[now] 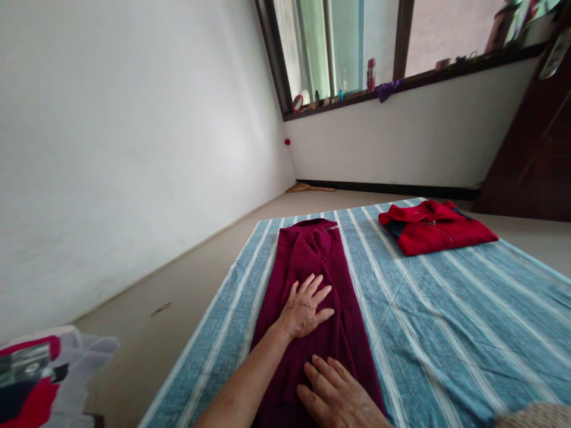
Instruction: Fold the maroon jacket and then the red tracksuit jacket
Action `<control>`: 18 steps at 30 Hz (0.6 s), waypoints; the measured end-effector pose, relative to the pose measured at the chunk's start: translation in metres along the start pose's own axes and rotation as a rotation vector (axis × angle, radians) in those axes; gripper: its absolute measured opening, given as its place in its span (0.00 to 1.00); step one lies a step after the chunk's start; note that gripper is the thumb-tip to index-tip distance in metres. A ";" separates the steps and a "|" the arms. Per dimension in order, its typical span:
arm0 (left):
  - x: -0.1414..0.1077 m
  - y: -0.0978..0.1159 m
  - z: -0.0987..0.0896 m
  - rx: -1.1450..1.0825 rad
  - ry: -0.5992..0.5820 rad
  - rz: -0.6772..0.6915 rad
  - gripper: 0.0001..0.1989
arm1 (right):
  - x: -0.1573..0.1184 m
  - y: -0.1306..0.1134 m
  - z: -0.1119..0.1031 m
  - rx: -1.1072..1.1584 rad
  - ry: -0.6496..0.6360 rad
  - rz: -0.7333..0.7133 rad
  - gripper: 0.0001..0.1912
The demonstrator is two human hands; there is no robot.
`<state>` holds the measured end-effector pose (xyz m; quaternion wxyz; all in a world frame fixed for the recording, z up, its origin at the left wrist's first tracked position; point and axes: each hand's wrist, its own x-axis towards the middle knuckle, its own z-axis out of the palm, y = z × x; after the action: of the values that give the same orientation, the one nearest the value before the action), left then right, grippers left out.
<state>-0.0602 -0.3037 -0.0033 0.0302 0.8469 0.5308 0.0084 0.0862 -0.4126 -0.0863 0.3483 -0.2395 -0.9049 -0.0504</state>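
A maroon long-sleeved top [307, 255] lies folded into a long narrow strip on the striped cloth, its collar end pointing away from me. My left hand [306, 308] rests flat on the middle of it, fingers spread. Closer to me, my right hand [336, 392] lies palm down on the lower part, fingers stretched out and slightly bent. Neither hand grips the fabric. Off to the right sits a neatly folded red top [439, 229] with dark shoulder patches and a zip at its collar.
Blue-and-white striped cloth [401, 333] covers the surface under the clothes. At lower left, a clear plastic bag [91, 362] holds red and dark items. A broom [307, 188] lies by the far wall. Bottles and a round mirror [297, 103] line the windowsill; a dark door [530, 142] stands right.
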 end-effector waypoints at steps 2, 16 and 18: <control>0.000 0.000 0.000 0.000 -0.001 -0.001 0.29 | 0.001 0.000 -0.001 0.000 -0.004 -0.004 0.16; -0.001 0.001 -0.003 -0.017 -0.002 0.002 0.29 | 0.000 -0.002 -0.003 0.012 -0.066 0.013 0.17; -0.001 0.001 -0.003 -0.018 -0.006 0.001 0.29 | 0.000 -0.004 -0.004 0.007 -0.061 0.026 0.17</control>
<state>-0.0602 -0.3049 -0.0005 0.0395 0.8470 0.5300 0.0105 0.0867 -0.4166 -0.0829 0.3218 -0.2513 -0.9122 -0.0353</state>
